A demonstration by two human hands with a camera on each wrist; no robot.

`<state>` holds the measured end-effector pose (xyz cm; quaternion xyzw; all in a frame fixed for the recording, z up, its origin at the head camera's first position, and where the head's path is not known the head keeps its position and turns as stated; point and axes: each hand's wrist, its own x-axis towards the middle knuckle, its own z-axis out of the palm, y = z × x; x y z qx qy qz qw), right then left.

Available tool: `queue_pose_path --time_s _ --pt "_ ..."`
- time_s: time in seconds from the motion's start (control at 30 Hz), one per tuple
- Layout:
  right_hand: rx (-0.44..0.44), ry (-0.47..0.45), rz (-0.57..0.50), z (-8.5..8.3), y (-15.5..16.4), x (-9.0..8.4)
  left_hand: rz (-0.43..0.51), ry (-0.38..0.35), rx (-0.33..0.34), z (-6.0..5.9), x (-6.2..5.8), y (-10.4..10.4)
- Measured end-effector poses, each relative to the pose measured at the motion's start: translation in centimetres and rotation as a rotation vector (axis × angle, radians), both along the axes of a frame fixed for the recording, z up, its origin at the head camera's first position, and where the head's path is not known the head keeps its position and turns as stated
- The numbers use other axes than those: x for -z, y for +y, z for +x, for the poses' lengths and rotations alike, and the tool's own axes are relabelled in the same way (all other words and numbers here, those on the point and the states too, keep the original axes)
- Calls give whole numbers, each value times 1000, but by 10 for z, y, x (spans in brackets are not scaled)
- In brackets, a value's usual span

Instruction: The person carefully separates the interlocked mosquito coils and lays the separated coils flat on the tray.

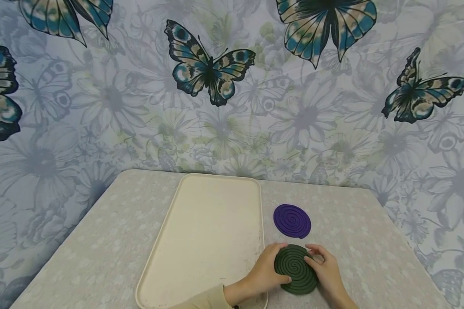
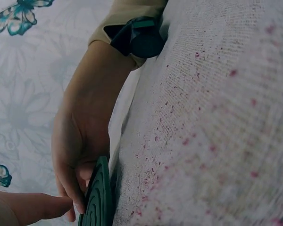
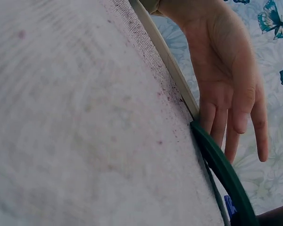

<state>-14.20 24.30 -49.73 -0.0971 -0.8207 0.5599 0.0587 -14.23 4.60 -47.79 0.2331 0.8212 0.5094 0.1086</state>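
A dark green spiral disc (image 1: pixel 296 269) lies near the front of the table, right of the tray. In the right wrist view its edge (image 3: pixel 226 174) shows from the side, close over the cloth. My left hand (image 1: pixel 267 267) spans its left side, fingers straight and loose, thumb over the near part. That hand (image 3: pixel 226 80) looks relaxed from the right wrist view, fingertips around the disc's rim. My right hand (image 1: pixel 328 272) pinches the disc's right edge, thumb over the spiral face. In the left wrist view the right hand (image 2: pixel 80 141) reaches down to the disc (image 2: pixel 96 202).
A purple spiral disc (image 1: pixel 292 221) lies just beyond the green one. The large cream tray (image 1: pixel 216 214) stands left of both, its right rim close to my left hand. A patterned cloth covers the table (image 1: pixel 344 214); a butterfly-print wall covering (image 1: pixel 232 128) rises behind.
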Motion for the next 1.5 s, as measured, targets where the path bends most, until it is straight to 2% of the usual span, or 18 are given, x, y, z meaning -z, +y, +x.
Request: queue_pose_path --time_s 0.17,0.27,0.37,0.53,0.7,0.8,0.97,1.1,1.17,1.37,1.5 --pt "61 27 -36 -2 -1 -8 102 -24 -65 -8 0 -2" --pt "81 42 -126 -7 -4 -20 214 -61 -130 -17 -6 -6" --pt "85 41 -228 -16 -9 -34 300 -85 -180 -29 -17 -12" --pt "64 65 -349 -40 -25 -57 365 -84 -222 -53 -35 -27" --pt "67 128 -454 -68 -44 -73 469 -164 -261 -75 -54 -43" --pt "52 142 -501 -82 -56 -81 528 -183 -315 -86 -64 -54" --pt "-34 138 -594 -100 -78 -97 612 -112 -443 -101 -80 -77" --pt "-115 108 -614 -105 -91 -109 646 -58 -523 -105 -91 -95" --pt "-149 95 -604 -105 -95 -114 646 -31 -537 -106 -94 -102" --pt "-174 85 -611 -102 -104 -120 544 116 -531 -106 -96 -114" --pt "-222 58 -723 -100 -107 -123 411 228 -551 -107 -90 -116"
